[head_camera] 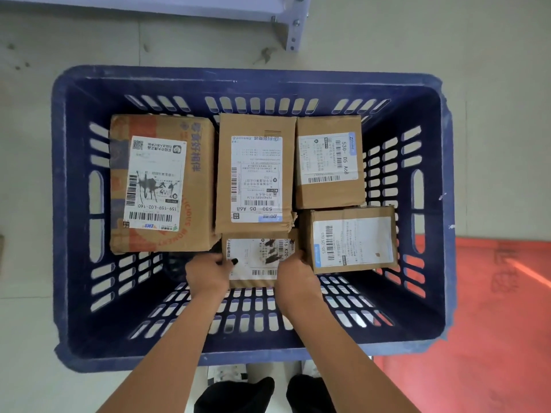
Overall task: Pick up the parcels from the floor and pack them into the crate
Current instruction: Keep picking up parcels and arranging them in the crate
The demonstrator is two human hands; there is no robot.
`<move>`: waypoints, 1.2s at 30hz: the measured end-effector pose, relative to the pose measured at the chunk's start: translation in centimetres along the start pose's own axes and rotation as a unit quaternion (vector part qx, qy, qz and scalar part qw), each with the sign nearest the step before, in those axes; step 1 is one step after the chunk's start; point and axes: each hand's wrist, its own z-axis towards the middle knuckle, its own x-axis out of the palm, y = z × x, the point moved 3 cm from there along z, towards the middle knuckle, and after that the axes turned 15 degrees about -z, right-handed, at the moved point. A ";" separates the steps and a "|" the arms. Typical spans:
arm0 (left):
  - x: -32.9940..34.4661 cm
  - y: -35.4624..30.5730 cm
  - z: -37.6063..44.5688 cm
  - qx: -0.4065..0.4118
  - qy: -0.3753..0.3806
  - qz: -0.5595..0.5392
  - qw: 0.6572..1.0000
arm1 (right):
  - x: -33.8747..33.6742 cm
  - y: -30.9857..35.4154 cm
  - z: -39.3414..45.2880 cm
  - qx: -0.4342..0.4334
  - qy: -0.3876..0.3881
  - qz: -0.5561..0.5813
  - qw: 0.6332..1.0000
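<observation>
1. Cardboard, plain brown, forms the small parcel (258,259) now being set into the crate (429,347); it sits low in the middle of the crate, on the side nearest the person, with its printed label facing up
2. Left hand (206,274) grips the left edge of this parcel and right hand (295,274) grips the right edge; both hands are curled closed on it, fingers wrapped under or around the sides, thumbs on top
3. Long axis of the small parcel runs left to right, spanning the gap between the two hands. Neither hand is nearer; the parcel lies directly between them, just ahead of the wrists
4. Governing relation: the far edge of the small parcel touches, or slightly tucks under, the near edge of the tall middle parcel (255,174). Its right edge meets the tilted parcel (353,238), and its left corner is just beside the large printed parcel (162,183). The open slot therefore lies toward the person, judged the only free direction for settling it flat
5. Count of parcels in the crate: five. These are the held one, the large printed one at left, the tall middle one, the square parcel (329,160) at the far right, and the tilted one at the near right
6. Count of crates: one, blue plastic with slotted walls
7. Count of hands: two, both occupied
8. Floor around the crate shows no further parcels within view; a red mat (501,308) lies to the right
</observation>
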 end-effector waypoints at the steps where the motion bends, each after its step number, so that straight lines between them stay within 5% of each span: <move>1: 0.1 0.0 0.2 0.001 0.006 0.014 1.000 | -0.3 0.3 0.5 -0.007 -0.002 -0.033 0.999; 9: 0.0 0.3 0.9 -0.004 0.059 0.026 0.998 | 0.7 2.3 1.6 0.030 0.021 -0.220 0.975; 20: -8.2 -2.2 -9.1 0.040 0.142 0.118 0.982 | -3.7 0.6 -10.9 0.003 0.064 -0.033 0.997; 31: -25.1 -5.5 -26.1 0.126 0.054 0.071 0.988 | -11.4 3.2 -31.4 -0.045 -0.104 0.099 0.989; 36: -32.0 -3.8 -33.3 0.132 0.013 0.028 0.991 | -10.3 3.3 -39.9 -0.029 -0.080 0.169 0.982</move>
